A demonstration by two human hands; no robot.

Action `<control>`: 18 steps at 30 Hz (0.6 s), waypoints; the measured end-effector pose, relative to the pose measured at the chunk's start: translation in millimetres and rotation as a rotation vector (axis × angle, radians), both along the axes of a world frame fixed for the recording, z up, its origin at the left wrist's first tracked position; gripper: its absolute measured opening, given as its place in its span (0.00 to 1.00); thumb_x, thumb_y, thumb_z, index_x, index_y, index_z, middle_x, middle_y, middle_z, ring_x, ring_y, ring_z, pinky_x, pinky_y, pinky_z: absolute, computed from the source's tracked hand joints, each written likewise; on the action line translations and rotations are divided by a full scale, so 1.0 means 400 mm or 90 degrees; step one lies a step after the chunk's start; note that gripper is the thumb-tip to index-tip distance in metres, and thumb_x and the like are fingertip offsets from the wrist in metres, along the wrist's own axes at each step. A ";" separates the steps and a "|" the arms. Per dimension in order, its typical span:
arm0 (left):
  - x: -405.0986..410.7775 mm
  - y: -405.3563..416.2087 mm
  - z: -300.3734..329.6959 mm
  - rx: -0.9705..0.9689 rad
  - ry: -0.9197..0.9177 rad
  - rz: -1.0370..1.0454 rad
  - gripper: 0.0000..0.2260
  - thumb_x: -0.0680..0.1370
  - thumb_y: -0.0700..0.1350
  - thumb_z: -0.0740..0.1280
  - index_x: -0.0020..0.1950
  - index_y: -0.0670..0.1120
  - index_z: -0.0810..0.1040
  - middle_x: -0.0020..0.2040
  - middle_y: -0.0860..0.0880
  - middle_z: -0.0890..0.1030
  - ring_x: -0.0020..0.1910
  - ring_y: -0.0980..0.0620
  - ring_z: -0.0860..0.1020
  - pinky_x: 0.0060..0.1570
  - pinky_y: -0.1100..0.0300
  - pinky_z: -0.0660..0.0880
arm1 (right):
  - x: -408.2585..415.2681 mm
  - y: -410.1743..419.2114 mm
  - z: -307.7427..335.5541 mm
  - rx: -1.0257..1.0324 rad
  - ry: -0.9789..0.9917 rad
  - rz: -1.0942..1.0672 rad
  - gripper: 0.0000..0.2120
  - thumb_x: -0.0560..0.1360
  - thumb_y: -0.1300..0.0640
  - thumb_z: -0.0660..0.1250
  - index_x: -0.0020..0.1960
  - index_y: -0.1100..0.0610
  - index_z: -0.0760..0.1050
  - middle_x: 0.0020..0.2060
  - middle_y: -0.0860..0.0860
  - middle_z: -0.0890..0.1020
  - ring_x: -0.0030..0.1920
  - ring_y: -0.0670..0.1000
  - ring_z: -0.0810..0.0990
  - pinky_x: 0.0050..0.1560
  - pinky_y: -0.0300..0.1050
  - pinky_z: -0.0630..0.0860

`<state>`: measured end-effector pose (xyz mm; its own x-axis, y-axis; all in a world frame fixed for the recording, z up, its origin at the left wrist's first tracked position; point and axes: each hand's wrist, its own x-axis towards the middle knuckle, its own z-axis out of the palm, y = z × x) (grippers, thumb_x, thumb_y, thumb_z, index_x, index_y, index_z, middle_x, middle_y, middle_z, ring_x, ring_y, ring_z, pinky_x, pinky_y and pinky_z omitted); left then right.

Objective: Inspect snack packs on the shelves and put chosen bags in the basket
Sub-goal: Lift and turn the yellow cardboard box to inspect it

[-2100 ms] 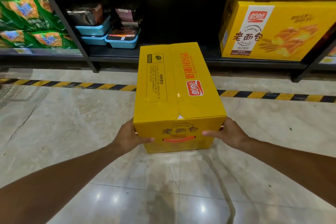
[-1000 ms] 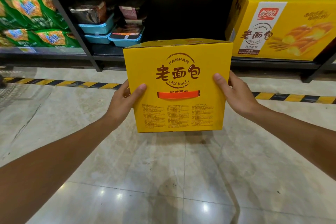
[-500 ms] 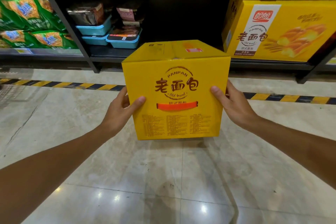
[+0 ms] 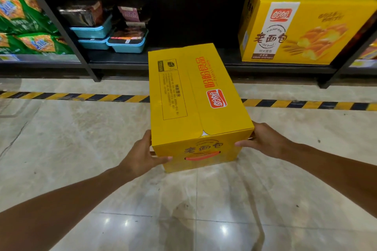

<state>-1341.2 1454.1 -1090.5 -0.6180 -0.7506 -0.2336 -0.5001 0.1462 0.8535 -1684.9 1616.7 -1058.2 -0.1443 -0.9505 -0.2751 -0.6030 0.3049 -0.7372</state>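
shelf gap [image 4: 193, 26] open btwn trays [image 4: 127, 44], box [image 4: 306, 30]

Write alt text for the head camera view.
Two bare hands, left hand and right hand, hold a yellow bread carton by its near end above a tiled floor. Behind, a dark shelf holds a matching carton.

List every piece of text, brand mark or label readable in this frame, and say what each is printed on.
"老面包": near end of the yellow cardboard box that the left hand and right hand grip.
"盼盼食品": red, on its top.
"特别警示": heading of its top panel; the small print is unreadable.
"PANPAN", "老面包", "Old bread", "软式面包": on the yellow carton on the shelf.
Green snack bags, shelf tags: blurred.
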 end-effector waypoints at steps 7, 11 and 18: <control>0.120 -0.058 0.007 -0.035 0.009 0.094 0.39 0.67 0.50 0.80 0.73 0.60 0.66 0.65 0.54 0.79 0.61 0.52 0.79 0.52 0.53 0.83 | 0.107 0.001 -0.007 -0.002 0.004 0.059 0.32 0.75 0.47 0.76 0.74 0.42 0.67 0.67 0.44 0.81 0.54 0.40 0.84 0.52 0.30 0.79; 0.192 -0.079 0.003 -0.124 -0.037 0.306 0.38 0.75 0.45 0.77 0.80 0.44 0.62 0.74 0.43 0.71 0.66 0.40 0.77 0.55 0.49 0.77 | 0.226 -0.025 -0.034 0.021 0.007 0.202 0.48 0.75 0.41 0.74 0.84 0.42 0.47 0.78 0.44 0.68 0.69 0.45 0.78 0.67 0.46 0.78; 0.184 0.022 -0.004 -0.066 0.046 0.178 0.61 0.62 0.55 0.84 0.84 0.56 0.46 0.82 0.54 0.56 0.73 0.55 0.68 0.65 0.56 0.72 | 0.396 -0.167 -0.027 0.044 0.003 0.358 0.49 0.79 0.52 0.73 0.84 0.53 0.41 0.83 0.47 0.51 0.81 0.45 0.51 0.79 0.39 0.53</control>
